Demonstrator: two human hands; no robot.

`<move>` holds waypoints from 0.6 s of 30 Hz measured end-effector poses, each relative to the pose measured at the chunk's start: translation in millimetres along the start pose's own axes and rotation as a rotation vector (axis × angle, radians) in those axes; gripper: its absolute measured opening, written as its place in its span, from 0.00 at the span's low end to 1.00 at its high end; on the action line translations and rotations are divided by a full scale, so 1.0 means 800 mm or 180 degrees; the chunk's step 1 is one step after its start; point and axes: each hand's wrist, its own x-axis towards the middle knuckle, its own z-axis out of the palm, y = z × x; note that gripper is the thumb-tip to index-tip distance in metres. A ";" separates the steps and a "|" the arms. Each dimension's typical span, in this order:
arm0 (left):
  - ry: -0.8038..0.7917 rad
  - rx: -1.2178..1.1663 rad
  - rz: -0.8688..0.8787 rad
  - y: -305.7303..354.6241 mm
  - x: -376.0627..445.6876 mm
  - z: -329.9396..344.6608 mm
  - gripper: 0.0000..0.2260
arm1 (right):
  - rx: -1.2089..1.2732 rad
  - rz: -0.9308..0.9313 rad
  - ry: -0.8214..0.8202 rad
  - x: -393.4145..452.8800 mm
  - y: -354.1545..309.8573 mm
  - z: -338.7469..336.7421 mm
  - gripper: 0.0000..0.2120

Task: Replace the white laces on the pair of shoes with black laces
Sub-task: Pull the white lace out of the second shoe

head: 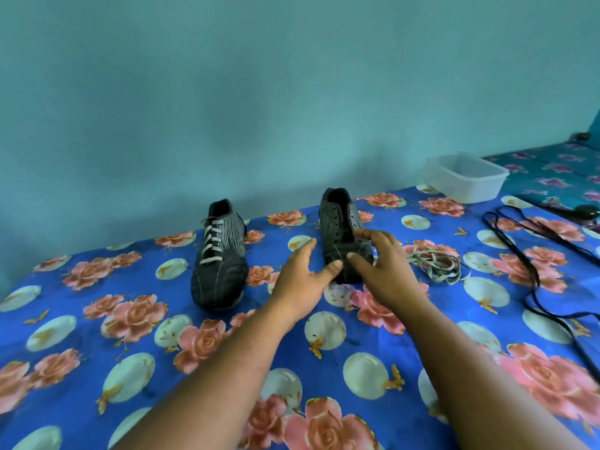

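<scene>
Two dark striped shoes stand on a blue floral cloth. The left shoe still carries white laces. The right shoe has bare eyelets and no lace. My left hand reaches toward its toe from the left, fingers spread, thumb touching the toe. My right hand hovers over the toe from the right, fingers apart, holding nothing. A loose white lace lies bunched just right of that shoe. Black laces trail across the cloth at the far right.
A clear plastic tub sits at the back right near the teal wall. Another floral-covered surface lies beyond it, with a dark round object at its edge.
</scene>
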 end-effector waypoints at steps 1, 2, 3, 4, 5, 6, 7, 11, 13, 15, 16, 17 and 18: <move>-0.0005 -0.0060 0.0036 0.002 -0.008 -0.013 0.27 | -0.0153 -0.0275 0.0011 -0.005 -0.005 0.004 0.21; 0.0013 -0.0131 0.0085 0.002 -0.016 -0.026 0.23 | -0.0312 -0.0518 -0.0021 -0.009 -0.010 0.009 0.20; 0.0047 -0.0146 0.0170 -0.003 -0.022 -0.041 0.21 | -0.0505 -0.0717 -0.0069 -0.013 -0.015 0.014 0.20; 0.0104 -0.0105 0.0293 -0.007 -0.028 -0.058 0.20 | -0.0698 -0.0894 -0.0101 -0.014 -0.020 0.020 0.19; 0.0243 0.0088 0.0422 -0.013 -0.031 -0.074 0.19 | -0.0873 -0.1060 -0.0117 -0.016 -0.024 0.024 0.19; 0.0440 0.0319 0.0587 -0.019 -0.035 -0.093 0.19 | -0.1016 -0.1237 -0.0117 -0.017 -0.031 0.031 0.18; 0.0617 0.0518 0.0727 -0.030 -0.035 -0.111 0.20 | -0.1123 -0.1403 -0.0113 -0.020 -0.038 0.038 0.17; 0.1247 0.0667 0.0749 -0.064 -0.038 -0.172 0.25 | -0.1350 -0.1514 -0.0651 -0.036 -0.072 0.070 0.18; 0.1316 0.0710 0.0381 -0.079 -0.038 -0.194 0.32 | -0.1220 -0.1076 -0.1156 -0.042 -0.088 0.095 0.23; 0.1095 0.0452 -0.0115 -0.089 -0.038 -0.204 0.39 | -0.0914 -0.0591 -0.1292 -0.041 -0.102 0.122 0.26; 0.1009 0.0305 -0.0318 -0.093 -0.039 -0.206 0.40 | -0.0793 -0.0389 -0.1270 -0.039 -0.110 0.136 0.27; 0.0951 0.0181 -0.0462 -0.096 -0.040 -0.206 0.41 | -0.0650 -0.0193 -0.1239 -0.036 -0.119 0.149 0.28; 0.0907 0.0035 -0.0557 -0.097 -0.042 -0.205 0.41 | -0.0424 0.0017 -0.1238 -0.032 -0.127 0.160 0.28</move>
